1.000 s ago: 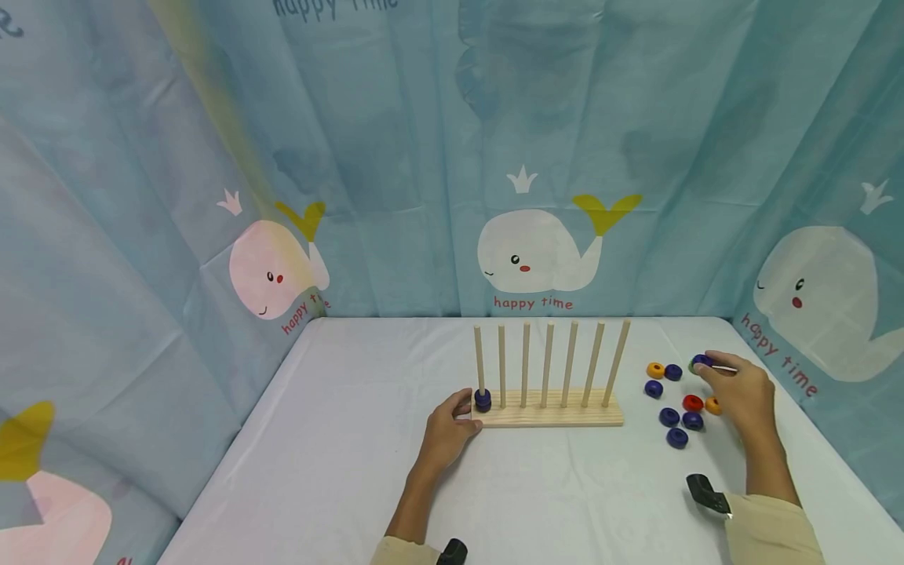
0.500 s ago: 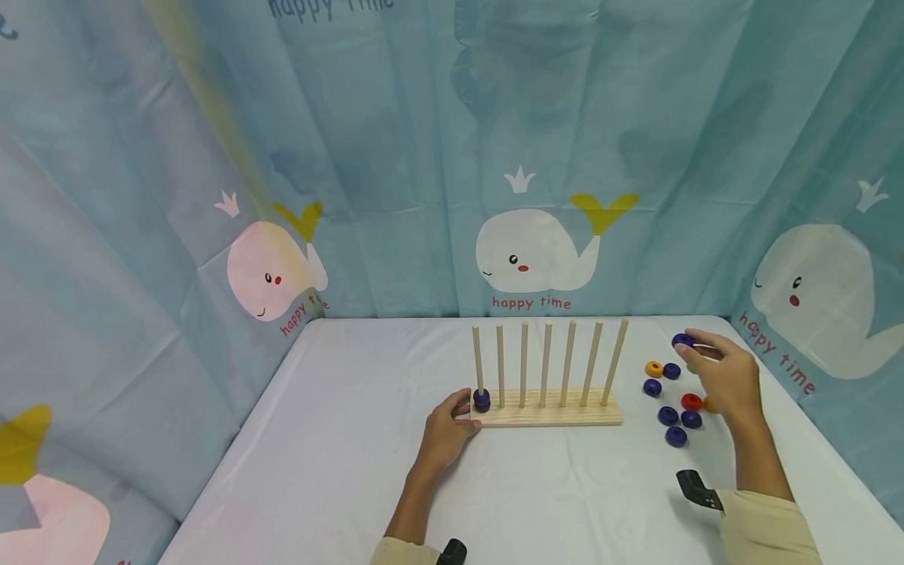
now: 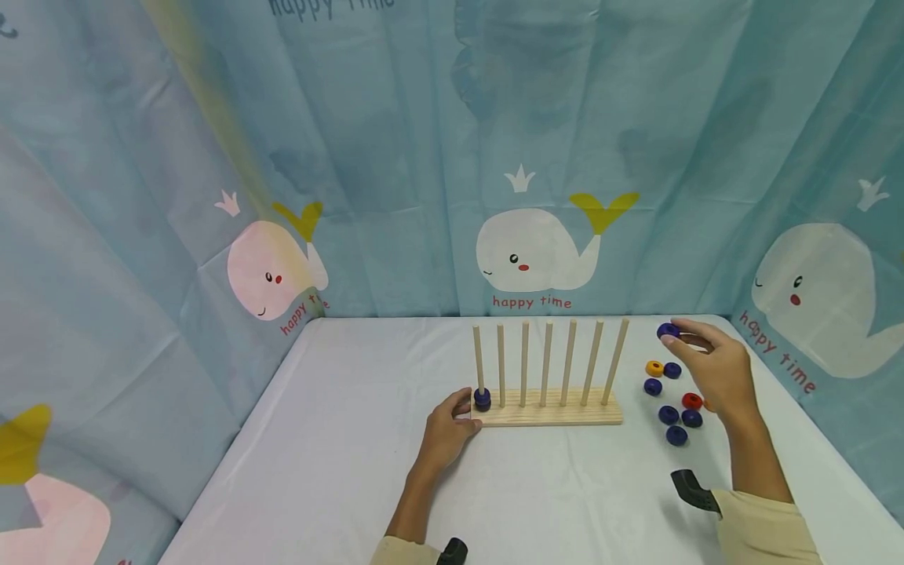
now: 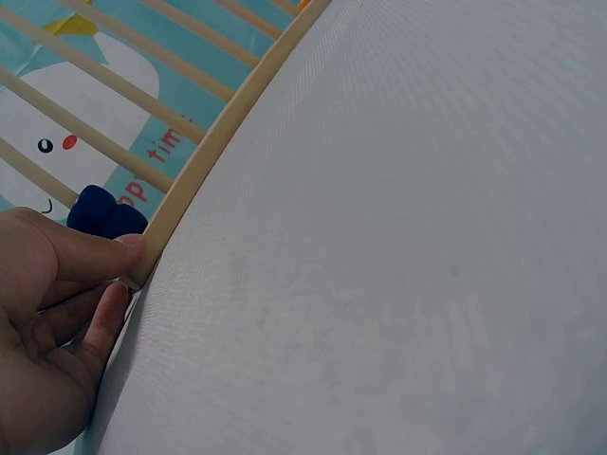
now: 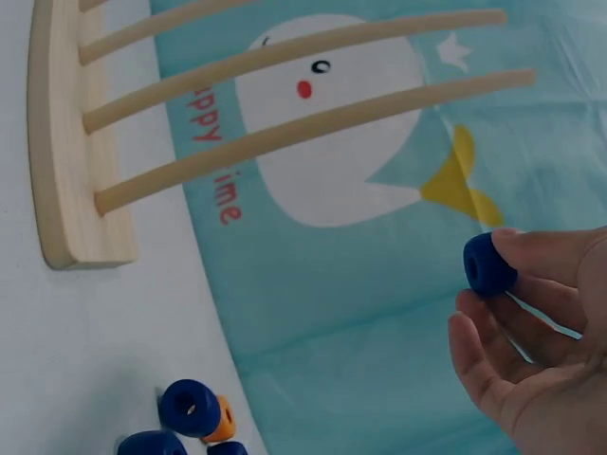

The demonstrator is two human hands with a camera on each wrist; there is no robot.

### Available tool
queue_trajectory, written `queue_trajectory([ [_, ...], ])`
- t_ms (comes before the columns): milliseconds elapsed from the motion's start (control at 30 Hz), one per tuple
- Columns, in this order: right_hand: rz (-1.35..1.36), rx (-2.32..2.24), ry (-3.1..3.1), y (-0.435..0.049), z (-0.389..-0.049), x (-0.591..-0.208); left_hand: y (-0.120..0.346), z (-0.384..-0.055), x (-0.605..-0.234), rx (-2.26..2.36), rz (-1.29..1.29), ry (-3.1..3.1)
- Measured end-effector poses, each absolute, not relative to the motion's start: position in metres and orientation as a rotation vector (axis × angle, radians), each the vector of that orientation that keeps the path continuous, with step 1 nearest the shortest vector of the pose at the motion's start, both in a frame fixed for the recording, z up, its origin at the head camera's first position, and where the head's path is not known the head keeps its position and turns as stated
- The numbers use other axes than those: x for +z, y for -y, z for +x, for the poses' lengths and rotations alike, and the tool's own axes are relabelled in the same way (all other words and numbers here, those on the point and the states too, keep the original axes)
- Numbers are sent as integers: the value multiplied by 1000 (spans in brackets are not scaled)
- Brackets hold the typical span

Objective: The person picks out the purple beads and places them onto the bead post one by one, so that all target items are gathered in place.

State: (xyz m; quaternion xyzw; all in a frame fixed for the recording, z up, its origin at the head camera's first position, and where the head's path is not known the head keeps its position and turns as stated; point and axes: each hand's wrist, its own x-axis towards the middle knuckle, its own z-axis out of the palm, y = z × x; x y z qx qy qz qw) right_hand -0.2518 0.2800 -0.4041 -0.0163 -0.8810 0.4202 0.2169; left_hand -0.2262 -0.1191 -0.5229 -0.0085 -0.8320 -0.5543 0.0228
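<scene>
A wooden peg rack [image 3: 551,417] with a row of upright pegs stands on the table. My left hand [image 3: 445,433] holds the left end of its base, thumb on the front corner in the left wrist view. Two dark blue beads [image 3: 482,400] are stacked low on the leftmost peg; the other pegs are bare. Off to the right, my right hand [image 3: 722,378] pinches a dark blue bead [image 3: 668,332] between thumb and fingers, raised above the table. Its hole shows in the right wrist view, where the bead [image 5: 489,265] is apart from the rack.
Loose beads lie on the right side below my right hand: several blue ones [image 3: 676,435], a red one [image 3: 692,401] and an orange one [image 3: 654,368]. Another orange bead is partly hidden by the hand. A blue curtain [image 3: 395,235] with whale prints hangs behind the white table [image 3: 339,439].
My right hand has lifted the blue bead from among the loose ones and carried it up and leftward toward the rack. My left hand stays on the rack's end.
</scene>
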Motion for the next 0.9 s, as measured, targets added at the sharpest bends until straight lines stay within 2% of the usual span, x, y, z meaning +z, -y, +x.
queue_trajectory([
  [900,183,1237,2267,-250,-231,-374,119,-227,-524,-1721,-36,2575],
])
